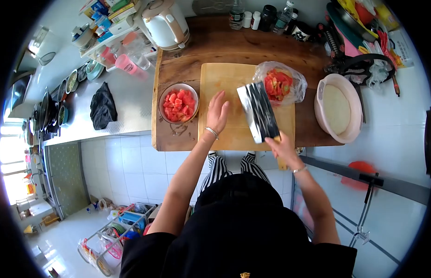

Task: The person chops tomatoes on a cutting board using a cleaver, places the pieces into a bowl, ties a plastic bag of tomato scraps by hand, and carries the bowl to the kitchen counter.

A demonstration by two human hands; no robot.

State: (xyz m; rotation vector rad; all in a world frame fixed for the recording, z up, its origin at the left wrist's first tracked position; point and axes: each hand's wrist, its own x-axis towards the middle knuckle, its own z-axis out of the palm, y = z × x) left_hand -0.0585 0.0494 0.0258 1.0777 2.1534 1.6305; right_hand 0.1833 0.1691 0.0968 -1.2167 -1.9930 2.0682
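My right hand (281, 144) grips the handle of a cleaver (258, 111), its broad wet blade held over the wooden cutting board (213, 74). The blade's far end comes close to a clear plastic bag (296, 88) with red and yellowish tomato scraps (276, 85) in it, at the board's far right. Over the board's left part is my left hand (218, 112), its fingers stretched out and nothing in it. To its left stands a bowl (195, 91) filled with chopped tomato (178, 105). Whether my left palm touches the board I cannot tell.
A pink basin (321, 104) with pale contents stands right of the board. Behind are a white kettle (165, 25), plastic bottles (283, 17) and small jars. A black cloth (103, 105) lies on the metal counter (132, 99) at left. A wheeled rack (116, 236) stands on the floor.
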